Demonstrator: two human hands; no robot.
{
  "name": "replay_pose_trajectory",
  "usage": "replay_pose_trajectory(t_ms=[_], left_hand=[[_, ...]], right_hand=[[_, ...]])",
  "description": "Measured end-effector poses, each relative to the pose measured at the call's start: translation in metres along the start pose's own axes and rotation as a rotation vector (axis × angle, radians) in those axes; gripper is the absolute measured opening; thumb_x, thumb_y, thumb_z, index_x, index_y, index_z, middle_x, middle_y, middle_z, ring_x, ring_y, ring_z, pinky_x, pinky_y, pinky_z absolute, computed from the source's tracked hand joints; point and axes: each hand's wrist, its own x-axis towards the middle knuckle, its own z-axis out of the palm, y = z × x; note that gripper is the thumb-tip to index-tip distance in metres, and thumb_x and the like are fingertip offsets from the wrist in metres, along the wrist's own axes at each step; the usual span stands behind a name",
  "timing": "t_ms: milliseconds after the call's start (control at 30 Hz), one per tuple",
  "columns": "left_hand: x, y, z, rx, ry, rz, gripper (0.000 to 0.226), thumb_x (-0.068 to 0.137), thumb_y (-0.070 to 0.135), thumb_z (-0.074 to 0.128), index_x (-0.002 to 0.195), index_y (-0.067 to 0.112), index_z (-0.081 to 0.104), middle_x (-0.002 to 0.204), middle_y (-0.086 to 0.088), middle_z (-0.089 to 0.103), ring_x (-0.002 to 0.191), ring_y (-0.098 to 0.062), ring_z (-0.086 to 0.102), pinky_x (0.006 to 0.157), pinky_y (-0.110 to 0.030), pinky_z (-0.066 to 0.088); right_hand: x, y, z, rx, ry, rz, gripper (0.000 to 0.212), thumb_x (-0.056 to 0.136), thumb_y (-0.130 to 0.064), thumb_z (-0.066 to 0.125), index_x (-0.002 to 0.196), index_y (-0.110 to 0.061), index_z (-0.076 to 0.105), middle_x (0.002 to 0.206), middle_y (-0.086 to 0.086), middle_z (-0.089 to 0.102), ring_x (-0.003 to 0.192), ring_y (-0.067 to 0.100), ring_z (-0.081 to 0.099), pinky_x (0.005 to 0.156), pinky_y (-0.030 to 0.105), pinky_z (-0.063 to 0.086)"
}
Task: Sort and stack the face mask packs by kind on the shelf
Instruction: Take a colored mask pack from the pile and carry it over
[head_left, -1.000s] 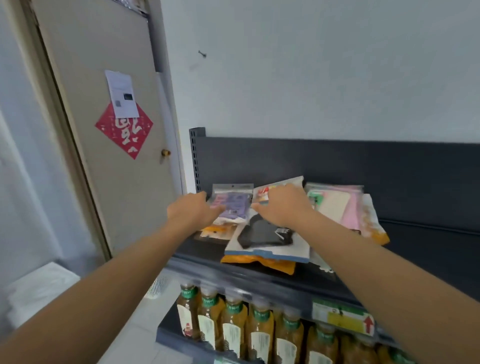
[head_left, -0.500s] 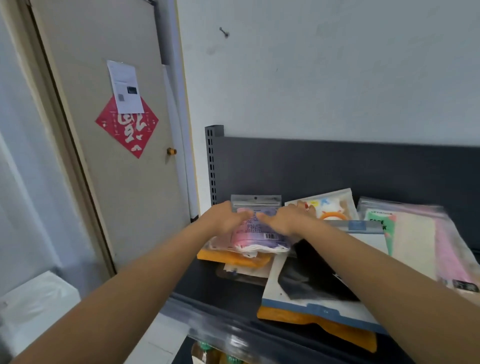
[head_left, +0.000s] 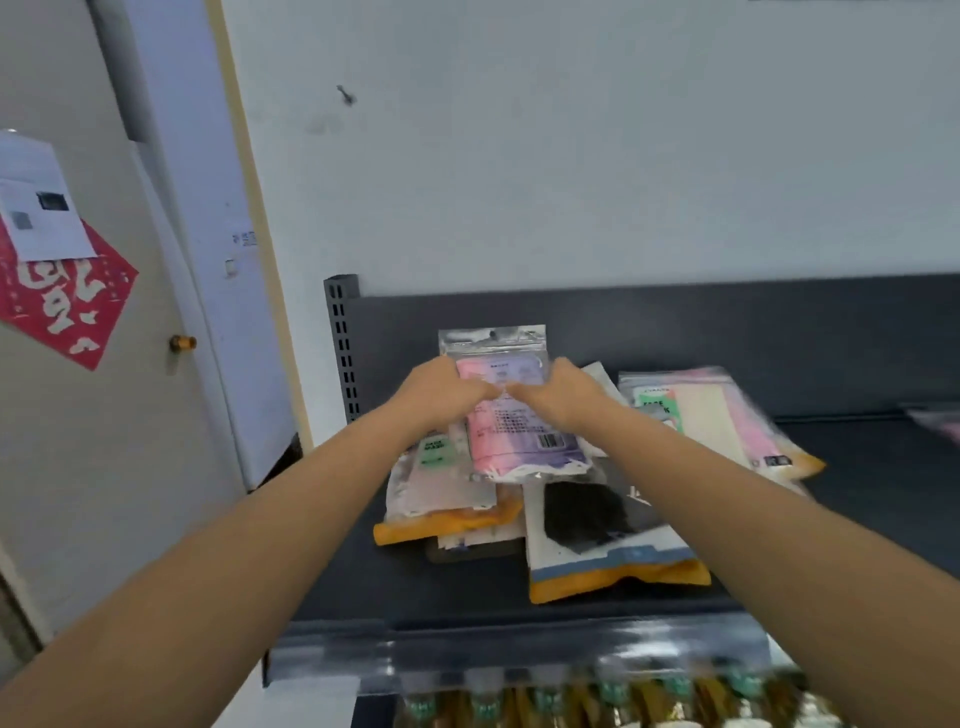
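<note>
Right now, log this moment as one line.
step: sorting | left hand: grips pink pack | right hand: grips pink pack | pink pack: over left pile | black pack: lying on shelf

Bare left hand (head_left: 441, 391), right hand (head_left: 565, 396), unsleeved forearms (head_left: 270, 540)

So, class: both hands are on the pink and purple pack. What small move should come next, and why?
The left hand and right hand pinch the pink and purple pack, tilted up over a green-labelled pack that looks a different kind. So probably lower it flat onto bare shelf, starting its own stack.
</note>
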Motion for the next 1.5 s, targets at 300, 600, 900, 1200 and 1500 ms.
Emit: replay_pose_trajectory(t_ms=[300, 600, 900, 1200, 1500], left_hand=[[-0.017, 0.076, 0.059, -0.066, -0.204, 0.218, 0.022, 0.084, 0.030, 0.070, 0.068, 0.026, 0.054, 0.072, 0.004, 0.057, 0.061, -0.010, 0.053, 0.048, -0.022, 0.040], [-0.040, 0.204, 0.157, -0.100, -0.258, 0.329, 0.012, 0.079, 0.032, 0.073, 0.080, 0.022, 0.066, 0.081, 0.001, 0.068, 0.070, -0.016, 0.061, 0.070, -0.031, 0.055], [-0.048, 0.316, 0.273, -0.113, -0.315, 0.320, 0.012, 0.083, 0.031, 0.070, 0.076, 0.027, 0.060, 0.087, 0.001, 0.067, 0.076, -0.017, 0.063, 0.068, -0.031, 0.056], [-0.010, 0.392, 0.345, 0.027, -0.339, 0.371, 0.022, 0.086, 0.045, 0.062, 0.088, 0.023, 0.065, 0.098, -0.002, 0.071, 0.090, -0.021, 0.067, 0.073, -0.031, 0.050], [0.056, 0.455, 0.403, -0.550, -0.661, 0.286, 0.043, 0.095, 0.053, 0.046, 0.102, 0.017, 0.067, 0.078, -0.005, 0.068, 0.065, -0.016, 0.065, 0.057, -0.024, 0.051]], right_hand=[[-0.072, 0.062, -0.074, 0.013, 0.267, 0.176, 0.059, 0.090, -0.018, 0.056, 0.140, -0.003, 0.031, 0.134, 0.016, 0.053, 0.119, 0.032, 0.053, 0.086, 0.032, 0.043], [-0.115, 0.186, -0.180, 0.023, 0.388, 0.257, 0.047, 0.089, -0.009, 0.054, 0.133, -0.003, 0.037, 0.111, 0.013, 0.056, 0.089, 0.026, 0.054, 0.075, 0.036, 0.048], [-0.131, 0.325, -0.268, 0.330, 0.474, 0.258, 0.043, 0.085, -0.002, 0.066, 0.121, -0.009, 0.046, 0.088, 0.003, 0.056, 0.088, 0.023, 0.063, 0.084, 0.041, 0.056], [-0.101, 0.408, -0.320, 0.607, 0.583, 0.258, 0.054, 0.083, 0.006, 0.066, 0.131, -0.008, 0.045, 0.103, 0.005, 0.054, 0.094, 0.025, 0.062, 0.077, 0.036, 0.056], [-0.032, 0.440, -0.361, 0.714, 0.589, 0.181, 0.024, 0.101, -0.014, 0.039, 0.124, -0.012, 0.047, 0.107, 0.011, 0.060, 0.085, 0.027, 0.065, 0.068, 0.037, 0.058]])
